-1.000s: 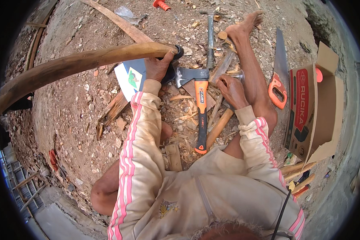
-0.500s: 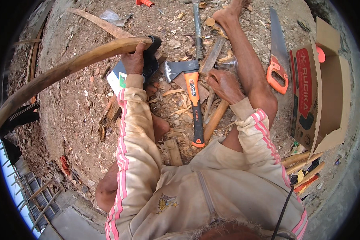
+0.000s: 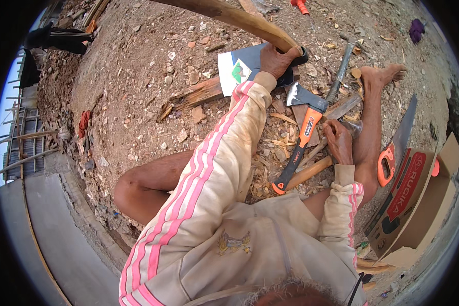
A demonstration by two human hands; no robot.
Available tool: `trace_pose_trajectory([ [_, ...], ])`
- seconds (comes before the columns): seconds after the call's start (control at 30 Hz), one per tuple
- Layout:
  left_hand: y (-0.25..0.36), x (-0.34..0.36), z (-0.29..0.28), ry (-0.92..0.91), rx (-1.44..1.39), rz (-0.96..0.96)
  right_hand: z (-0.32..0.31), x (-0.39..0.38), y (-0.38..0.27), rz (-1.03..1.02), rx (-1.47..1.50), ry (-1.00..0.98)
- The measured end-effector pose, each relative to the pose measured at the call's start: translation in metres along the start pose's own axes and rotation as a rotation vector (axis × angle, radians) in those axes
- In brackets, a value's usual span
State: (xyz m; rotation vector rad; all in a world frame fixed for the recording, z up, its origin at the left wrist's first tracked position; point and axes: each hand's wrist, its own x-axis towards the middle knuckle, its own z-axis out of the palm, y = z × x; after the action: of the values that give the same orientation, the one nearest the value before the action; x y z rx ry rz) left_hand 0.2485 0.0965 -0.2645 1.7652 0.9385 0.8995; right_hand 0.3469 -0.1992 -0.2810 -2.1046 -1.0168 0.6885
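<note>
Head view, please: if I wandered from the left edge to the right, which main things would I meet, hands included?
Red cloth → split piece of wood → left hand → axe → right hand → saw.

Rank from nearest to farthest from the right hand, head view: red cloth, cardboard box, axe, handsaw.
From the right hand:
1. Axe: just to its left, orange-and-black handle.
2. Handsaw: to its right, beyond the leg.
3. Cardboard box: lower right, past the saw.
4. Red cloth: far left, on the rubble.
</note>
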Motion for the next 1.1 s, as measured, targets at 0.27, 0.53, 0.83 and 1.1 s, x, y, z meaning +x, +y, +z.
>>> trace_pose_trajectory([
  [0.27,0.012,-0.008,0.002,0.017,-0.017,-0.086,0.007,0.004,0.007,-0.01,-0.017,-0.03],
  [0.53,0.018,-0.001,0.002,0.001,-0.106,-0.161,0.009,0.006,0.016,-0.006,-0.005,-0.03],
  [0.83,0.006,0.005,-0.01,-0.164,-0.371,-0.066,-0.005,-0.002,0.007,-0.028,-0.076,0.022],
  [1.1,-0.017,0.004,-0.055,-0.112,-0.207,-0.047,0.003,-0.009,0.001,-0.012,-0.062,-0.027],
])
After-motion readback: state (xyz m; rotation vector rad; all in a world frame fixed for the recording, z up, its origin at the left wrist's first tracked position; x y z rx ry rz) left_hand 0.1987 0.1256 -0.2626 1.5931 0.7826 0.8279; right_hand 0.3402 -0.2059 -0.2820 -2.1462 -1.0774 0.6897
